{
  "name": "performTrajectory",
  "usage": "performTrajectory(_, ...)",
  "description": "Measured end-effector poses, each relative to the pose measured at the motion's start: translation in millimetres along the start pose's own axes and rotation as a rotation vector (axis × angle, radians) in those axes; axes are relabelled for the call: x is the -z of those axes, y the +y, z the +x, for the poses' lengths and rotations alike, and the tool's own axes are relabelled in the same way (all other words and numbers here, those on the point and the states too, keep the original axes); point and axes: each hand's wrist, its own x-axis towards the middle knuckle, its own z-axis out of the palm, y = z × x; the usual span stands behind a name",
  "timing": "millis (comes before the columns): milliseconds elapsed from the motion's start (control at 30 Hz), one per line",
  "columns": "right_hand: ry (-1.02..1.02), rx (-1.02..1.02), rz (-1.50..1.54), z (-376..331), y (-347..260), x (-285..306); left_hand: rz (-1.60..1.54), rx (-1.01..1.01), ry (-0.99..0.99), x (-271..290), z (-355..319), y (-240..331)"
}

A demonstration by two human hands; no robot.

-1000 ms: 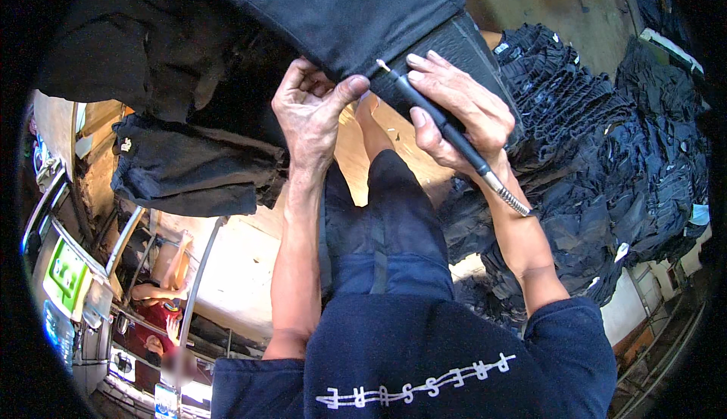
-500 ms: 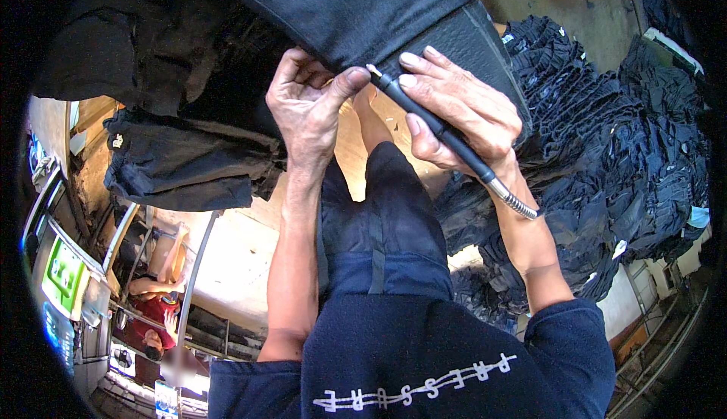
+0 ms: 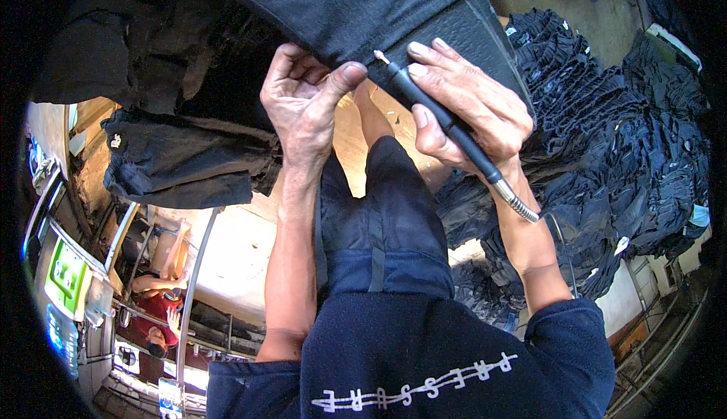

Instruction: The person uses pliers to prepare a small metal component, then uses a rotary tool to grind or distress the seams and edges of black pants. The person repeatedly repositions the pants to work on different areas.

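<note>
A dark blue garment [image 3: 356, 10], its look like a trouser leg, is drawn over a black textured board [image 3: 462, 48]. My left hand [image 3: 307, 104] is closed at the garment's near edge, thumb along the cloth and fingers curled, their tips partly hidden. In my right hand [image 3: 473, 108] is a black pen-shaped rotary handpiece [image 3: 445, 120], with a metal spring sleeve at its rear end. Its small pale tip [image 3: 379, 55] points up and left, close to the cloth's lower edge and just right of my left thumb; contact cannot be made out.
Heaped dark garments [image 3: 606, 131] fill the right side. More dark clothing [image 3: 182, 157] hangs or lies at the left. Beyond it are metal rails [image 3: 195, 290], a green-and-white panel [image 3: 67, 275] and another person in a red top [image 3: 155, 313]. A thin cable hangs by my right forearm.
The handpiece tip has shifted slightly right and up, away from my left thumb. My left hand has moved a little left, and its thumb has lifted slightly.
</note>
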Motion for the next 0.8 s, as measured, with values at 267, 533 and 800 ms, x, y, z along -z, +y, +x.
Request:
performTrajectory(267, 0.038, -0.035, -0.028, -0.2, -0.6, 0.3, -0.018, -0.002, -0.012, 0.6, 0.2, -1.3)
performTrajectory(533, 0.072, -0.068, -0.065, -2.4, 1.1, 1.3, -0.001, -0.003, -0.001, 1.2, -0.3, -2.3)
performTrajectory(800, 0.142, -0.093, -0.122, -2.0, 2.6, 1.7, 0.002, 0.008, 0.003, 0.4, -1.0, -0.8)
